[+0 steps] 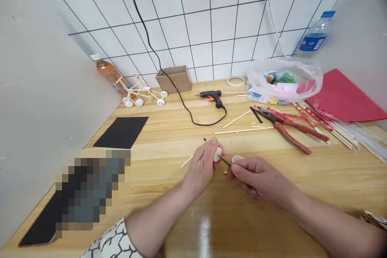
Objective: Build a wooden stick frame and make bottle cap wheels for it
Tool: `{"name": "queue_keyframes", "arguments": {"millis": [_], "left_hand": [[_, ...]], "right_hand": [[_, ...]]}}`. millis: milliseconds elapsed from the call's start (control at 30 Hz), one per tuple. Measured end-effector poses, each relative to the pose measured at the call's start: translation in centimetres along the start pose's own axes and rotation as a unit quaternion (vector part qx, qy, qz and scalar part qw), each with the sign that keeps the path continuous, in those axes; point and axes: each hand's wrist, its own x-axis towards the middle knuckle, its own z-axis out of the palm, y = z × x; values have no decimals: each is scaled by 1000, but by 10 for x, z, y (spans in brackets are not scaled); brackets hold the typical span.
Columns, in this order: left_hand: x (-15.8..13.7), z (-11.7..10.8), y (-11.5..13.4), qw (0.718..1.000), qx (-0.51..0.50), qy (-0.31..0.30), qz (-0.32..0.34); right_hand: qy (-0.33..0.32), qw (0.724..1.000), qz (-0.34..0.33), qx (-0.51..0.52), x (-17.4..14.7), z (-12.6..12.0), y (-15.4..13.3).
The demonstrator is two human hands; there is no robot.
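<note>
Near the middle of the table, my left hand (205,159) is closed on a small white bottle cap (217,154), held up on its side. My right hand (256,175) grips a thin dark pointed tool (225,161), whose tip touches the face of the cap. The tool's handle is hidden in my fingers, so its exact kind does not show. Another whitish cap (238,158) lies just behind my right fingers. A thin wooden stick (186,161) rests on the table beside my left hand.
Behind my hands lie a black glue gun (213,96) with its cord, red-handled pliers (290,127) and loose sticks (244,130). A plastic bag of caps (284,82) stands back right, near bundled skewers (329,127). At left are a stick model with cap wheels (142,93) and black sheet (121,132).
</note>
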Motion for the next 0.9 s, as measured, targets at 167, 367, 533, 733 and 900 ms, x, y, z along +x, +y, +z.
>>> {"name": "queue_keyframes", "arguments": {"millis": [167,367,533,733,900], "left_hand": [[0,2,2,1000,-11,3,-18],[-1,4,3,1000,-4,2,-6],[-1,4,3,1000,6,6,-4],[0,2,2,1000,24,3,5],[2,1,0,1000,28,2,7]], "right_hand": [[1,1000,-1,7,1,-1,-1],[-11,1000,-1,12,1,-2,-4],[-10,1000,4,10,1,-2,-6],[-14,1000,-16,2,1,-2,-4],[-8,999,-30,-35,2,-3,-2]]}}
